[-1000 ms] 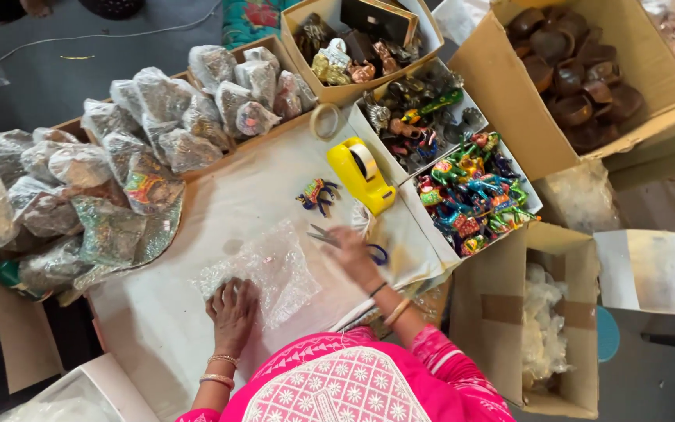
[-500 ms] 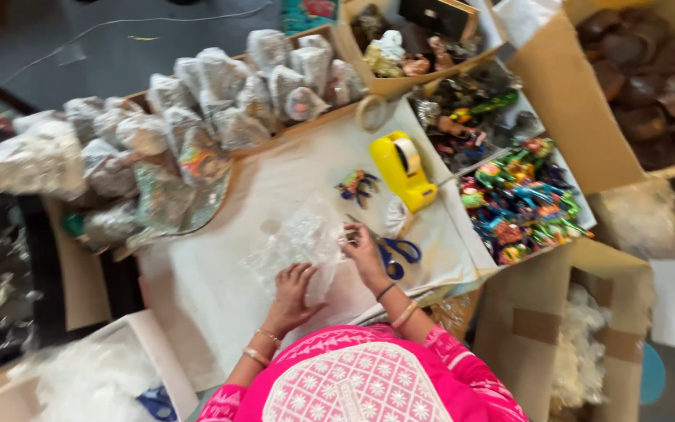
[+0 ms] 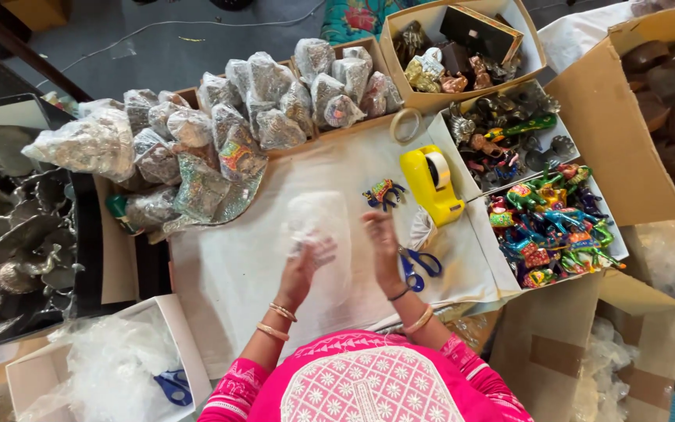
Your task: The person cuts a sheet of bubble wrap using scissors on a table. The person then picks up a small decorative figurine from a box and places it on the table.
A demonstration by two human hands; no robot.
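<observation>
Both hands now meet over the middle of the white table cloth: left hand and right hand have closed on the clear bubble-wrap sheet, which a second ago lay flat and is now lifted and gathered between them. Blue-handled scissors lie just right of the right wrist; a small painted animal figure stands unwrapped beyond, near the yellow tape dispenser
</observation>
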